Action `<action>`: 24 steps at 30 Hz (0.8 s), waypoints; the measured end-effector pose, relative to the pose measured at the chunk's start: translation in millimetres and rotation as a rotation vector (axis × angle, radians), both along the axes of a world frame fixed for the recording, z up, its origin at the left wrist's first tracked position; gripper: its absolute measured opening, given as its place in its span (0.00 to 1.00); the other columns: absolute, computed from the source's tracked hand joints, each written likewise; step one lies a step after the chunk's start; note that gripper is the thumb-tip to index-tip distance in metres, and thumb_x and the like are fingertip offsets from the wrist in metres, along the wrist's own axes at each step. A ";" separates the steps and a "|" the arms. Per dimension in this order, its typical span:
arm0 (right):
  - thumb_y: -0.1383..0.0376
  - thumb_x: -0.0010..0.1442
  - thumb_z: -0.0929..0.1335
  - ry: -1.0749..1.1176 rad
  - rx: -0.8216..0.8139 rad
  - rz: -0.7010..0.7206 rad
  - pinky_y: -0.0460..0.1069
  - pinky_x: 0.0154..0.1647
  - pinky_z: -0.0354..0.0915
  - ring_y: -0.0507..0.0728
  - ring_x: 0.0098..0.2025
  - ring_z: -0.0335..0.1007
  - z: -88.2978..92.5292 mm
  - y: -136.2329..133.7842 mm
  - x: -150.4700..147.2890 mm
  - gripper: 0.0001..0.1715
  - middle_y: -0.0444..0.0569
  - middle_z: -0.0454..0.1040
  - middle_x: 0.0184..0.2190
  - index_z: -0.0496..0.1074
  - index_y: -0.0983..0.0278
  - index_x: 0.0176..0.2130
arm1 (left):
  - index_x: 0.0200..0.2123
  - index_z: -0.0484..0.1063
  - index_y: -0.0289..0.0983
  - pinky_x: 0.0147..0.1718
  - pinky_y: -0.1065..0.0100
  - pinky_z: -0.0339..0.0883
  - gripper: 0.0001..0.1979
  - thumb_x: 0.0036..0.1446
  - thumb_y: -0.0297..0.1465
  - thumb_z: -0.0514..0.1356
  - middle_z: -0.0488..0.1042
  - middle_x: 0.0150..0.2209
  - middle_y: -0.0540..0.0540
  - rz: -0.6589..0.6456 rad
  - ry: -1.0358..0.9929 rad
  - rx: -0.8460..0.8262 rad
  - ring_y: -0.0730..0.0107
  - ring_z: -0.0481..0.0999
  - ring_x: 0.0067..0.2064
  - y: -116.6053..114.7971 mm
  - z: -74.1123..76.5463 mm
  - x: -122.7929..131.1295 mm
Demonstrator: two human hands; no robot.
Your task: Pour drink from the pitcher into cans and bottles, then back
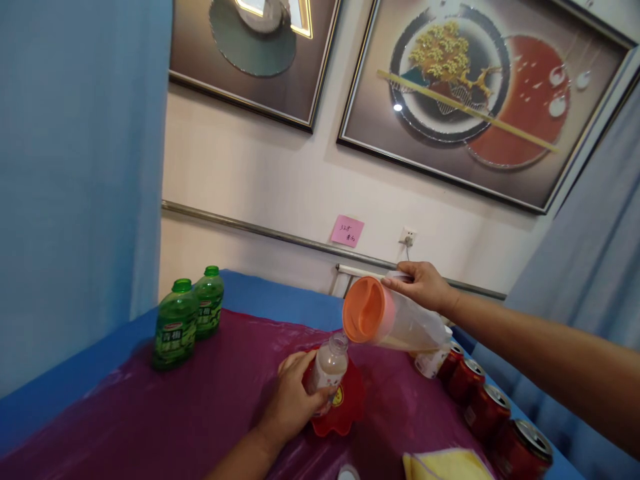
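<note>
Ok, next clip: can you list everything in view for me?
green plastic bottles: two, green, back left
red drink cans: four, red, right edge
small clear bottle of pale liquid: one, on red plastic dish, centre
clear jug with orange lid: one, tilted over that bottle
yellow cloth: one, near edge
purple plastic sheet: one, covering blue table
pink sticky note: one, wall
framed pictures: two, wall
left hand: grips small bottle
right hand: holds jug

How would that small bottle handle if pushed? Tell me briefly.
The small bottle looks nearly full of pale liquid, so probably heavy for its size. Narrow, seemingly uncapped and standing on a red dish, it would likely tip and spill if pushed. The left hand steadies it under the pitcher.
</note>
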State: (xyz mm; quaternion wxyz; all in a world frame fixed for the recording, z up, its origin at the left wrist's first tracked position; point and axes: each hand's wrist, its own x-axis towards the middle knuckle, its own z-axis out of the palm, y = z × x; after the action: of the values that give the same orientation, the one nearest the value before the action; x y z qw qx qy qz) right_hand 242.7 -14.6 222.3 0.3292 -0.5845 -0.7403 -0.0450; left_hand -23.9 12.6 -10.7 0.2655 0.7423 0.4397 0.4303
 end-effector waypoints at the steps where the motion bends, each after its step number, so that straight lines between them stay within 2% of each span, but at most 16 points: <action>1: 0.34 0.51 0.68 -0.003 -0.002 -0.001 0.47 0.22 0.43 0.49 0.23 0.44 -0.2 0.1 0.4 0.38 0.37 0.47 0.18 0.50 0.59 0.19 | 0.54 0.75 0.40 0.59 0.51 0.63 0.32 0.42 0.36 0.72 0.76 0.52 0.41 -0.001 0.001 -0.002 0.50 0.72 0.56 -0.1 0.4 -0.1; 15: 0.35 0.51 0.68 -0.025 -0.002 -0.012 0.47 0.21 0.44 0.49 0.22 0.44 3.2 -1.6 1.1 0.37 0.37 0.48 0.18 0.51 0.59 0.19 | 0.54 0.75 0.41 0.59 0.51 0.63 0.32 0.43 0.37 0.71 0.76 0.53 0.40 -0.006 -0.002 0.016 0.49 0.72 0.57 1.1 -1.7 -0.6; 24: 0.35 0.53 0.68 -0.045 0.000 -0.015 0.47 0.22 0.44 0.49 0.23 0.45 2.8 -1.7 2.9 0.37 0.37 0.48 0.18 0.51 0.59 0.20 | 0.54 0.75 0.38 0.59 0.52 0.64 0.33 0.41 0.36 0.72 0.76 0.52 0.39 0.014 0.005 0.014 0.50 0.72 0.56 2.1 -2.1 0.5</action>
State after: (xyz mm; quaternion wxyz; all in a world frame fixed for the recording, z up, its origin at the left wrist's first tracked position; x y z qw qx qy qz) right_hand 245.6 -16.3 225.1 0.3121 -0.5887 -0.7432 -0.0605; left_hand -23.4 14.6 -12.8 0.2562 0.7420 0.4426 0.4334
